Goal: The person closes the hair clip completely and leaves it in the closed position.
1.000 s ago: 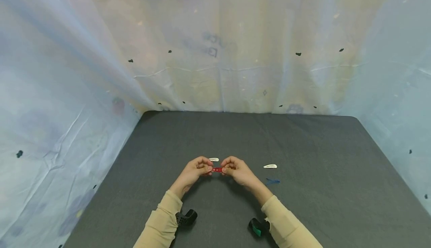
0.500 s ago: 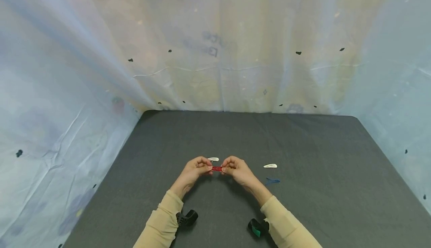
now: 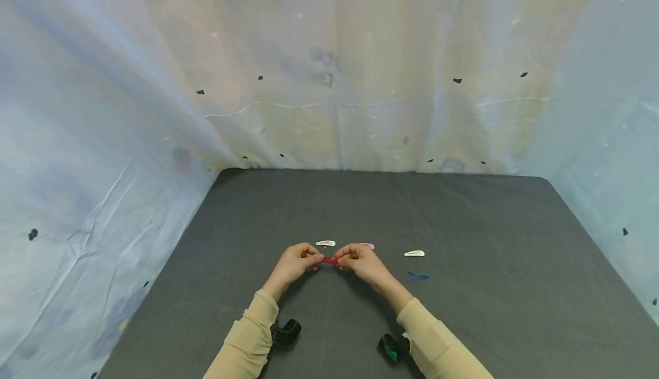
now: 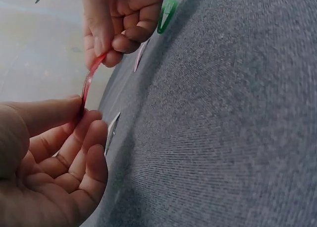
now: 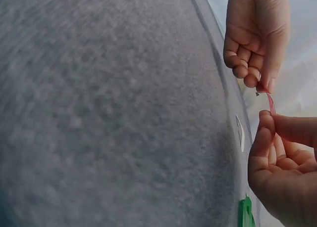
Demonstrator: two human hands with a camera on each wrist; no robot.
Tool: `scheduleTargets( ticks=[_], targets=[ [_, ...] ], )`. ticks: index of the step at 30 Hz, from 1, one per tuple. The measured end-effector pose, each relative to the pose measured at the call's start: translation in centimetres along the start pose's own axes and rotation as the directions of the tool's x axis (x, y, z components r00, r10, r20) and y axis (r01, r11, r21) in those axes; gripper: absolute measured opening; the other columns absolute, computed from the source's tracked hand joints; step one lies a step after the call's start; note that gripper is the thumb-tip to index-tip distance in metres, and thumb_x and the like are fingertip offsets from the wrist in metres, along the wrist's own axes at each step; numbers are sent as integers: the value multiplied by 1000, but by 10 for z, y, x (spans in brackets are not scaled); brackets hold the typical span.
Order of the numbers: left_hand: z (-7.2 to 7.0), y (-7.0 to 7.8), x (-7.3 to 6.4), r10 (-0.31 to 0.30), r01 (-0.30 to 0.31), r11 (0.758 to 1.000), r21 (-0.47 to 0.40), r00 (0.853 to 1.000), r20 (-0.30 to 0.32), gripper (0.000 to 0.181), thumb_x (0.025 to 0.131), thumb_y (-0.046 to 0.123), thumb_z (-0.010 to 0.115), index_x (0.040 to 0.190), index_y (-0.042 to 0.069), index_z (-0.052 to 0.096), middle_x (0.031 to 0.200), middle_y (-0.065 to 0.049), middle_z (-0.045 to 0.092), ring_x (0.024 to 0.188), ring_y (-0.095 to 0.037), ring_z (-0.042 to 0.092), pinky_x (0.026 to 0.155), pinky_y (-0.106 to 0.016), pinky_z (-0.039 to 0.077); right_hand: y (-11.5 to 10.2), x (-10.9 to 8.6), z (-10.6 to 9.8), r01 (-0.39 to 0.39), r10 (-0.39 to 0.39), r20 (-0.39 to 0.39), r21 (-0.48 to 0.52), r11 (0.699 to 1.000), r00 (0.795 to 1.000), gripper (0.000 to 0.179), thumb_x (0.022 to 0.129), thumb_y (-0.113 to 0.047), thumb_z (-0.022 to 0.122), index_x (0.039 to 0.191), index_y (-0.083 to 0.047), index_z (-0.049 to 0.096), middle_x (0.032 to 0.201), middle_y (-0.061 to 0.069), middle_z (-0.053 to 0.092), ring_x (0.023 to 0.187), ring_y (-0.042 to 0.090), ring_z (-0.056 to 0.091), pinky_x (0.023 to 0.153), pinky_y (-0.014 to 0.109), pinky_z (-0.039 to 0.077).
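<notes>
A red snap hair clip (image 3: 330,260) is held lengthwise between my two hands, a little above the table. My left hand (image 3: 296,263) pinches one end between thumb and fingertips, and my right hand (image 3: 364,264) pinches the other. In the left wrist view the red clip (image 4: 86,86) looks slightly bowed. The right wrist view shows only a short stretch of the red clip (image 5: 271,104) between the fingers; its ends are covered. Just beyond my hands lie a white hair clip (image 3: 325,243) and a pink hair clip (image 3: 367,246), partly hidden behind my right hand.
Right of my hands lie another white hair clip (image 3: 414,253) and a blue, splayed hair clip (image 3: 417,276). A green hair clip (image 4: 167,15) shows in both wrist views. The dark grey cloth-covered table (image 3: 463,219) is bordered by a pale patterned curtain (image 3: 360,127).
My right hand has shifted slightly left and down, bringing the pink clip into view. The red clip has turned a little, and more of the near white clip shows. Both hands keep their pinch.
</notes>
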State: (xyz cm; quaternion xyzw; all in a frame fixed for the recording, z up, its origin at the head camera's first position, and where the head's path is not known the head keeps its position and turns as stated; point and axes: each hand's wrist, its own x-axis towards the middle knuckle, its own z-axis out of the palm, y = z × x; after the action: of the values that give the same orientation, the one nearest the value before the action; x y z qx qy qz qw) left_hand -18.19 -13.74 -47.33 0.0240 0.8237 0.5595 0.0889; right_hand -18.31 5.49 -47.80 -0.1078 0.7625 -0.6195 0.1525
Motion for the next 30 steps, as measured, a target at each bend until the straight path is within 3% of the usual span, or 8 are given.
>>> scheduleTargets(
  ticks=[8,15,21,25,30],
  targets=[
    [1,-4,0,14,-12,994,109,1000,-22,13,83,12,68,80,-1,64,67,-10,65,56,-9,54,52,-22,42,6,4,8,-10,10,-18,-19,1000,1000,18,86,0,59,100,12,61,85,23,64,69,8,55,64,25,47],
    [3,-8,4,31,-18,965,263,998,-46,12,83,14,68,77,4,66,60,-2,61,52,-7,51,49,-22,35,5,4,12,-26,19,-52,-124,992,998,18,83,-1,63,99,5,66,89,17,68,68,6,53,62,22,43],
    [3,-7,7,54,-30,939,343,997,-61,12,82,14,68,74,6,65,58,0,60,51,-6,50,49,-22,34,4,4,14,-25,9,-73,-218,976,997,18,82,-4,66,98,2,69,89,14,70,68,6,54,61,22,44],
    [4,-6,7,77,-48,923,381,995,-59,11,81,12,69,73,6,64,57,0,60,49,-5,48,49,-21,34,3,5,16,-5,-14,-70,-276,961,997,18,82,-5,66,98,2,69,87,13,71,69,6,57,61,21,45],
    [3,-6,6,79,-50,927,372,995,-63,10,81,12,69,74,6,64,58,0,61,49,-5,49,49,-20,35,0,2,16,2,-27,-74,-324,946,997,17,83,-8,67,98,0,69,86,10,70,70,7,57,60,21,45]
  ],
)
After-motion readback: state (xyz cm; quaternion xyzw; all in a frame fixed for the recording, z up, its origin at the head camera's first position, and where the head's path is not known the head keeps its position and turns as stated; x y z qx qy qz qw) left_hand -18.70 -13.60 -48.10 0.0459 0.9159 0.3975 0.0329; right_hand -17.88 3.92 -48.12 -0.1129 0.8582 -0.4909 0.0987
